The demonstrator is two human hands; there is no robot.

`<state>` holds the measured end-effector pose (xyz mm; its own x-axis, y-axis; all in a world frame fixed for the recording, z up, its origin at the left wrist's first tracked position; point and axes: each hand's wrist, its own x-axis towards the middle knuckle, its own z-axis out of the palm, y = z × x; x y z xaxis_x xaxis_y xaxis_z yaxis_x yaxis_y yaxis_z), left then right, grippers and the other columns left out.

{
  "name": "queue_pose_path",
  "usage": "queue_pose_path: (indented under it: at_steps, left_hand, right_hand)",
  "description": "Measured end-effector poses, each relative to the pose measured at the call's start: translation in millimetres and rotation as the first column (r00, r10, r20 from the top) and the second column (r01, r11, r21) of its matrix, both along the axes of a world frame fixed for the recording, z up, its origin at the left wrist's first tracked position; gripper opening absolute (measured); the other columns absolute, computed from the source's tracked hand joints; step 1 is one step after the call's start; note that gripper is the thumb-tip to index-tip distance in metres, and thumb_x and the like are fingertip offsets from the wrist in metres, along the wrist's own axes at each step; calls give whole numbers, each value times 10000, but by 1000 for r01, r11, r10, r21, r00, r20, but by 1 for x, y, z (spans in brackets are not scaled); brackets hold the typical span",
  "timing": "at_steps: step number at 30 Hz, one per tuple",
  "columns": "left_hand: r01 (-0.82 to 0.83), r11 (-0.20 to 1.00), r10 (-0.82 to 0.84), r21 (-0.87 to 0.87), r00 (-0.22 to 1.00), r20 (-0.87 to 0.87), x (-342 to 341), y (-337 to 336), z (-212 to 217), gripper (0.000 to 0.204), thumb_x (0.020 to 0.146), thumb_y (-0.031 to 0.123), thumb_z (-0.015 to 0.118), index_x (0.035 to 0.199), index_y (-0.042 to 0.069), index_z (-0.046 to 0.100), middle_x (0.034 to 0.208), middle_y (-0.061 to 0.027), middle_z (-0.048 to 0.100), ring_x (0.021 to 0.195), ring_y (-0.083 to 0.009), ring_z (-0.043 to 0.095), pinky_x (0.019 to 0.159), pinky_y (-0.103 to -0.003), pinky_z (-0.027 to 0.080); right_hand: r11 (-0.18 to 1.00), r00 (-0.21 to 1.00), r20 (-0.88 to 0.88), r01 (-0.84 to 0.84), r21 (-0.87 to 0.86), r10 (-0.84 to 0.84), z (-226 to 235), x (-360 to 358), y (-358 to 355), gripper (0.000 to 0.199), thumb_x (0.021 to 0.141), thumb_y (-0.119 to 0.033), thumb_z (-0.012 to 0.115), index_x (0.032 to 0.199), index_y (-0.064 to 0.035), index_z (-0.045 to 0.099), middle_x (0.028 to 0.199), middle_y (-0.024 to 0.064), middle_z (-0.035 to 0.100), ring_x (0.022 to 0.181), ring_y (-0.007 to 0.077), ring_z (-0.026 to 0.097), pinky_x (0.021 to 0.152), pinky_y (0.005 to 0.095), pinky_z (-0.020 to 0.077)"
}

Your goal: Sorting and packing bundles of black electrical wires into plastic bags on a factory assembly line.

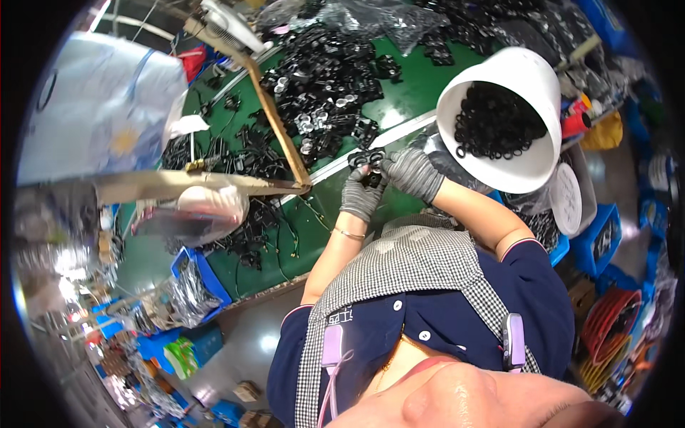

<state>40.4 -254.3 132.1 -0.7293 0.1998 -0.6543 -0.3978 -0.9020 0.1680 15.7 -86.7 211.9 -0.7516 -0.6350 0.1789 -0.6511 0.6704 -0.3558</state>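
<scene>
Gloved in grey stripes, my left hand [361, 196] is closed around a small black plastic part [367, 158] with rounded loops. My right hand [414, 173], in a matching glove, meets it from the right with its fingers pinched at the part's edge. Whether the right fingertips hold a separate small piece is hidden. Just beyond my hands a large heap of similar black parts [321, 78] spreads over the green table [394, 118]. On the right, a white bucket [548, 82] lies tilted toward me with many black rings [496, 125] inside.
A wooden frame [275, 128] stands left of the heap, with black cables [260, 160] around it. Clear plastic bags [385, 21] lie at the back. Beside the bucket are a white lid [567, 200] and blue bins [599, 239]. Another blue bin [203, 282] sits at lower left.
</scene>
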Motion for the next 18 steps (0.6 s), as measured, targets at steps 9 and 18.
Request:
queue_pose_path:
  at_steps: [9,18]
  left_hand:
    - [-178,974,178,142,984,17,10,-6,10,273,821,134,576,1065,20,530,1010,-145,609,894,-310,596,803,-443,520]
    - [-224,970,227,92,973,-31,16,6,49,290,830,262,468,986,53,596,1015,-136,619,948,-304,580,922,-468,455]
  right_hand:
    - [1000,999,45,16,-11,-16,-8,2,-21,187,799,-255,587,870,-83,609,750,100,607,656,286,618,598,402,498]
    - [994,971,219,108,-30,-99,-5,10,-56,200,841,-271,553,921,-115,649,741,131,643,672,312,626,626,422,503]
